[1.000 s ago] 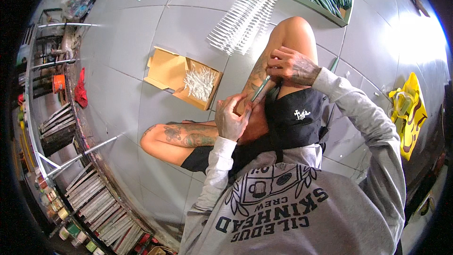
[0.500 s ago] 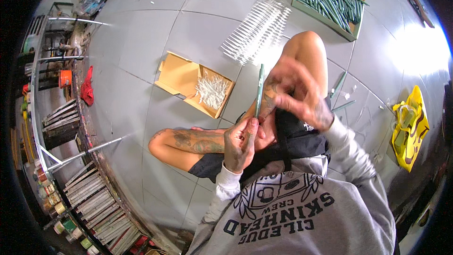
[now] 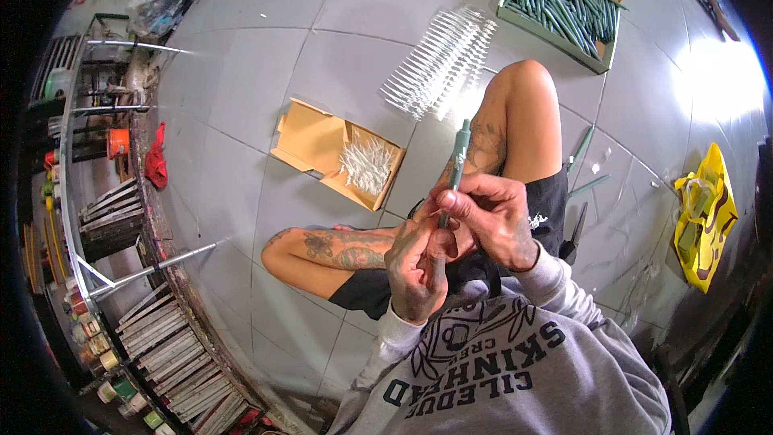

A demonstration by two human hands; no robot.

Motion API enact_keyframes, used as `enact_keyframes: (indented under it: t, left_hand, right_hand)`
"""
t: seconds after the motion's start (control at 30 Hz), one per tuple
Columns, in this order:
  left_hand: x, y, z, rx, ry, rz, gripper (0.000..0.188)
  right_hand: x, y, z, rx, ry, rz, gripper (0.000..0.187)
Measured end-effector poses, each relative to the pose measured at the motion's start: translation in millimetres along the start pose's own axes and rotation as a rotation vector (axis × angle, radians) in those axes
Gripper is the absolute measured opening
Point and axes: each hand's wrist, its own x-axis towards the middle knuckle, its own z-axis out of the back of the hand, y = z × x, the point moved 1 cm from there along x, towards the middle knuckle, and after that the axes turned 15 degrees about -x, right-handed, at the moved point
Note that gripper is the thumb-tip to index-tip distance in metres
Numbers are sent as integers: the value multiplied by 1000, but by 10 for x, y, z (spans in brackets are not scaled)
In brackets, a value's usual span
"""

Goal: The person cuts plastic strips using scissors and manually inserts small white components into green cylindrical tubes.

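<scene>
A green pen [image 3: 459, 157] stands tilted upward in front of my lap, with pale printing on its barrel. My left hand [image 3: 419, 262] grips its lower end, fingers curled round it. Against the barrel just above, my right hand [image 3: 495, 213] pinches with thumb and fingers. The pen's lower end is hidden by the fingers. Beyond my hands, many thin white pieces [image 3: 439, 64] lie in rows on the floor. An opened cardboard box [image 3: 310, 138] to the left holds a heap of small white sticks [image 3: 367, 164].
A box [image 3: 597, 63] full of green pens [image 3: 555, 0] stands at the far right. Loose green pens [image 3: 581, 147] and white scraps lie right of my knee. Farther right is a yellow plastic bag [image 3: 702, 217]. A metal rack [image 3: 68, 193] lines the left side, near a red cloth [image 3: 155, 161].
My right hand has come down and left from above my thigh and now closes on the pen. The pen has shifted slightly to the right. My left hand still holds it.
</scene>
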Motion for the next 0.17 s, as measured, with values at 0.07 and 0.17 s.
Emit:
enact_keyframes:
  t: [0.07, 0.17]
  left_hand:
    - [-46, -67, 57, 3, 41, 101, 29]
    - [-85, -144, 158, -91, 113, 251, 31]
  right_hand:
    - [47, 118, 61, 20, 5, -15, 19]
    - [104, 130, 129, 66, 57, -23, 21]
